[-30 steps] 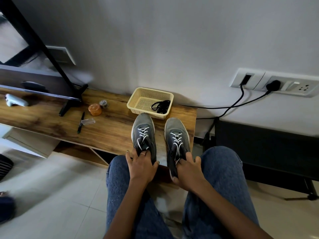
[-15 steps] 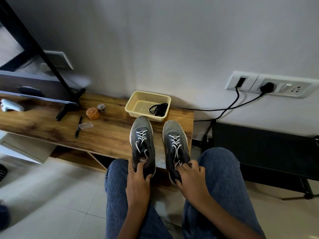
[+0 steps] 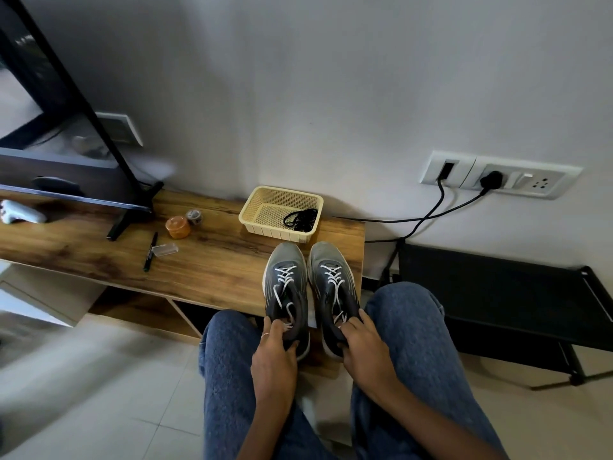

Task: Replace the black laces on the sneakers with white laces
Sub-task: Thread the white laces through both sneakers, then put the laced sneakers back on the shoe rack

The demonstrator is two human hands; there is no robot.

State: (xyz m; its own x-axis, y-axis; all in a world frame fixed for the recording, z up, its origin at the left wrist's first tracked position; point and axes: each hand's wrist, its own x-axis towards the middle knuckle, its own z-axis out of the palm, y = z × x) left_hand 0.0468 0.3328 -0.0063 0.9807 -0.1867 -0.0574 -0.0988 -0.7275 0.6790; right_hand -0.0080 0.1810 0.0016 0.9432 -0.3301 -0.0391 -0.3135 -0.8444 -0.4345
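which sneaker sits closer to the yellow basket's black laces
The right sneaker, gripped by the right hand; its toe points at the black laces, while the left sneaker faces the basket's bare middle.

You see two grey mesh sneakers [image 3: 310, 290] side by side, toes toward the wall, heels overhanging the wooden edge, both threaded with white laces [image 3: 333, 277]. The bunched black laces [image 3: 301, 219] lie elsewhere (inside the yellow basket).
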